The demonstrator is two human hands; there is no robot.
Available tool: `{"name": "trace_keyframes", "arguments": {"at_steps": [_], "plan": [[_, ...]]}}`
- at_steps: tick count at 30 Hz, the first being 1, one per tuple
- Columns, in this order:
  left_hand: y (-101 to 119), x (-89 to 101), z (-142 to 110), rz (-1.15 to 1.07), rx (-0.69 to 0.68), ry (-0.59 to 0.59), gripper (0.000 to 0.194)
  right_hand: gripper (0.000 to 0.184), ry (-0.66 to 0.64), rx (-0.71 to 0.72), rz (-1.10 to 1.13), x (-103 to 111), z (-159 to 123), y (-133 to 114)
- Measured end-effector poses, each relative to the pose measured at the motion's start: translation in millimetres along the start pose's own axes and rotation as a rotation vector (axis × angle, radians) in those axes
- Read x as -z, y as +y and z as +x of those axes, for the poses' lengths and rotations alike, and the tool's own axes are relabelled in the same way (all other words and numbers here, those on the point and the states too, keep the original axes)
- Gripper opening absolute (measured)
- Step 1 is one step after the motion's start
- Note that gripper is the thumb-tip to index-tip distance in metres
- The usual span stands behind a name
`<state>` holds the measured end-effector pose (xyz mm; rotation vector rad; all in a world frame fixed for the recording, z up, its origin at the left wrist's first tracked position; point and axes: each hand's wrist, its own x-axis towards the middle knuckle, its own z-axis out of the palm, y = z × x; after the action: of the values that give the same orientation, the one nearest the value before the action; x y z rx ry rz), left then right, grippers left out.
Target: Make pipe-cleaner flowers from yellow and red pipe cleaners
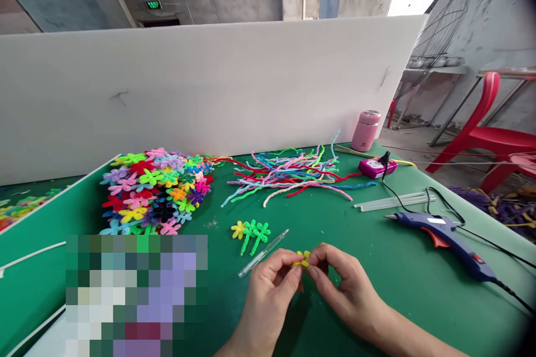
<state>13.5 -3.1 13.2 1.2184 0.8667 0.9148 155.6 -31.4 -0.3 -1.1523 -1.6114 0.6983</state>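
Note:
Between my two hands is a small yellow pipe-cleaner flower (pixel 304 260), held just above the green tabletop. My left hand (pixel 272 293) pinches its left side with thumb and forefinger. On the other side, my right hand (pixel 345 287) grips it in the same way, so the fingertips cover part of the loops. A clear pen-like stick (pixel 263 254) lies slantwise beside my left hand. Just behind the stick are green pipe-cleaner flowers (pixel 256 232) with stems and a yellow flower (pixel 238 230).
Loose pipe cleaners (pixel 288 173) lie heaped at the back. Many-coloured finished flowers (pixel 154 189) are piled at left. To the right are a blue glue gun (pixel 444 234) with its cord, clear glue sticks (pixel 393 202), a purple box (pixel 377 167) and a pink flask (pixel 365 131). A white panel (pixel 209 95) stands behind.

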Motion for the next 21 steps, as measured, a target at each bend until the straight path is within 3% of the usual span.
{"name": "trace_keyframes", "arguments": {"at_steps": [21], "plan": [[2.4, -2.2, -0.9, -0.048, 0.036, -0.051, 0.014, 0.012, -0.006, -0.006, 0.021, 2.2, 1.4, -3.5]]}}
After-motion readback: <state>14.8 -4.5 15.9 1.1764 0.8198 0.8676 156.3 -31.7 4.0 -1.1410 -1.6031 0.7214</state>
